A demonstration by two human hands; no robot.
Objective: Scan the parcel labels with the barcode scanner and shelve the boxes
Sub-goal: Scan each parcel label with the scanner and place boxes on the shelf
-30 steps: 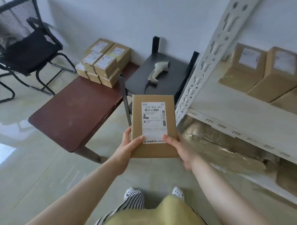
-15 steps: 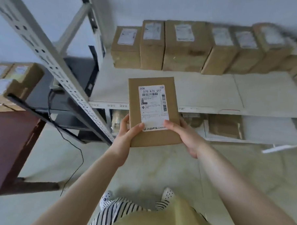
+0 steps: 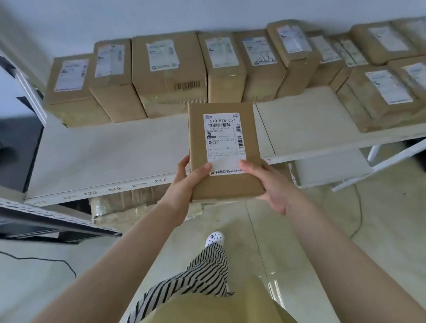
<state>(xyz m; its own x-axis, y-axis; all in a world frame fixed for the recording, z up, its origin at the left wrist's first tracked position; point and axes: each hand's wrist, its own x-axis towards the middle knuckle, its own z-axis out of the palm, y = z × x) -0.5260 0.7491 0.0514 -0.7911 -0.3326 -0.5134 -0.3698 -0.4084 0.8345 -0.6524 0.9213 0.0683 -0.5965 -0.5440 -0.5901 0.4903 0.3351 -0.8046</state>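
I hold a flat brown cardboard parcel (image 3: pixel 230 184) with a white label facing up, reading 570 K76 057. My left hand (image 3: pixel 185 184) grips its lower left edge, thumb on top. My right hand (image 3: pixel 270 186) grips its lower right edge, thumb on the label. The parcel hangs over the front edge of the white shelf board (image 3: pixel 104 156). The barcode scanner is out of view.
Several labelled brown boxes (image 3: pixel 167 71) stand in a row along the back of the shelf, more at the right (image 3: pixel 385 95). The shelf's front strip carries numbers 217 to 221. A wrapped package (image 3: pixel 132 204) lies under the shelf. A cable (image 3: pixel 32 258) runs over the floor.
My view has swung right from the brown table and scanner to face the shelf. The parcel, still in both hands, has come closer to the shelf and now hangs over its front edge.
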